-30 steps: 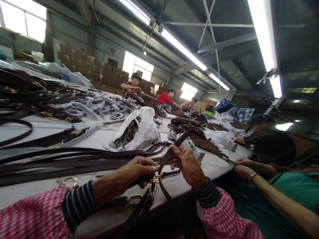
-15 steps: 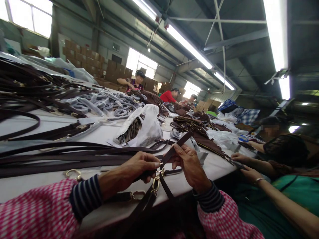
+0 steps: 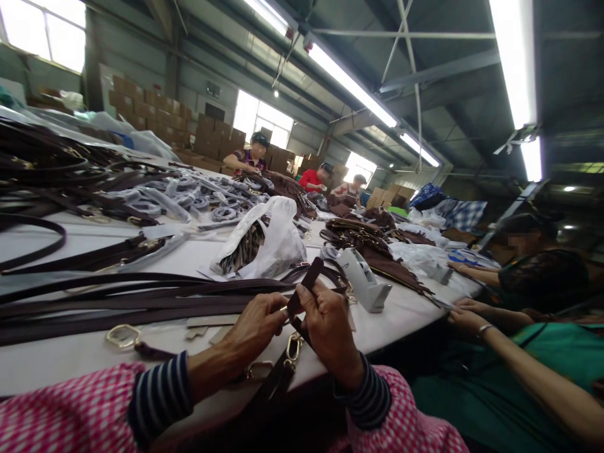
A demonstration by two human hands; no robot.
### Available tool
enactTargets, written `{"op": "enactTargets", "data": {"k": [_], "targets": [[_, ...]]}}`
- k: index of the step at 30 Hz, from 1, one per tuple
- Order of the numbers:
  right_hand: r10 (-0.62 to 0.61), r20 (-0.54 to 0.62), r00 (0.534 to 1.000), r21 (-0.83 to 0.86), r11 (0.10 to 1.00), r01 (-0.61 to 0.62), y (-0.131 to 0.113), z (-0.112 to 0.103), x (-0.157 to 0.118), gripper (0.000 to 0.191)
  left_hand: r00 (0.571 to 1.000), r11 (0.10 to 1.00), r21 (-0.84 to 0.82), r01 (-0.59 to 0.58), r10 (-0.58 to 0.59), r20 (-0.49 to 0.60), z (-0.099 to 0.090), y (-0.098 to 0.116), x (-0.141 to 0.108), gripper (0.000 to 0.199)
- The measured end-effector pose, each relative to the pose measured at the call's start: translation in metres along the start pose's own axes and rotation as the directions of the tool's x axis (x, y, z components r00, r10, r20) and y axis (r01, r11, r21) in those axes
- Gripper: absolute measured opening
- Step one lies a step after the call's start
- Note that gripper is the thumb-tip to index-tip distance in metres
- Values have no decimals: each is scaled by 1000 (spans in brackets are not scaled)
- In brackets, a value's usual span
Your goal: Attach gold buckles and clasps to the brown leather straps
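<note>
Between my two hands is a dark brown leather strap [image 3: 310, 280], its flat end sticking up. My right hand [image 3: 325, 321] is closed around it, thumb on top. My left hand [image 3: 257, 327] pinches the strap at a small metal piece, mostly hidden by the fingers. Below my hands hangs a gold clasp [image 3: 293, 347] on a dark strap that drops over the table edge. A gold ring [image 3: 123, 336] lies on the table left of my left wrist. More long brown straps [image 3: 155, 302] run along the table behind my left hand.
A grey tape dispenser [image 3: 365, 283] stands beyond my right hand. Behind my hands sits an open white plastic bag [image 3: 283, 236]. Brown bags [image 3: 358, 242] are piled further back. A co-worker's hands [image 3: 467, 318] are close on the right; other people sit across the table.
Both hands have come closer together, my right hand moving left with the strap end, which now points more upright. The tape dispenser has come into fuller view.
</note>
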State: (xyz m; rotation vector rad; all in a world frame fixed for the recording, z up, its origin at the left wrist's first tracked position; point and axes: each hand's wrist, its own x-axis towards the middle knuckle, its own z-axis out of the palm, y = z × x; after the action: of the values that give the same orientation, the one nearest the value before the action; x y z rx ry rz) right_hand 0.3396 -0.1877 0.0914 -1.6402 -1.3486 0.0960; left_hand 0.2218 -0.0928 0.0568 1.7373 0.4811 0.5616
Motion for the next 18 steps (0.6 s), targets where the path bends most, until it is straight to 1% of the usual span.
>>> {"op": "enactTargets", "data": {"k": [1, 3, 5, 7, 9, 11, 12, 14, 15, 16, 18], "targets": [[-4, 8, 1000, 33, 999, 4, 1, 0, 2, 28, 1000, 1000, -16, -16, 16, 11, -1, 3, -1, 23], [16, 34, 999, 203, 979, -23, 3, -6, 9, 23, 998, 997, -57, -49, 52, 45, -5, 11, -3, 20], [37, 38, 999, 378, 925, -49, 5, -17, 16, 12, 996, 997, -51, -59, 63, 71, -10, 17, -2, 29], [31, 29, 999, 451, 892, -41, 4, -30, 21, 14, 990, 999, 1, -49, 48, 132, -17, 17, 1, 34], [8, 74, 997, 438, 898, -40, 1, -42, 22, 17, 967, 997, 62, -40, 23, 252, -23, 12, 5, 31], [-26, 170, 985, 364, 931, -38, -4, -50, 19, 19, 927, 994, 101, -30, -10, 374, -28, 6, 8, 33], [-41, 212, 976, 310, 951, -27, -6, -53, 17, 20, 912, 994, 110, -24, -23, 409, -30, 4, 8, 36], [-64, 278, 958, 215, 977, 3, -10, -58, 14, 21, 900, 996, 83, -17, -21, 435, -32, 3, 8, 35], [-65, 313, 947, 202, 979, 0, -12, -60, 12, 21, 901, 999, 47, -14, -7, 435, -33, 5, 7, 33], [-52, 357, 933, 219, 975, -29, -13, -62, 10, 21, 904, 1000, 7, -9, 5, 427, -33, 7, 6, 31], [-23, 455, 890, 329, 933, -144, -14, -65, 8, 18, 923, 999, -44, 1, 16, 386, -33, 12, 6, 30]]}}
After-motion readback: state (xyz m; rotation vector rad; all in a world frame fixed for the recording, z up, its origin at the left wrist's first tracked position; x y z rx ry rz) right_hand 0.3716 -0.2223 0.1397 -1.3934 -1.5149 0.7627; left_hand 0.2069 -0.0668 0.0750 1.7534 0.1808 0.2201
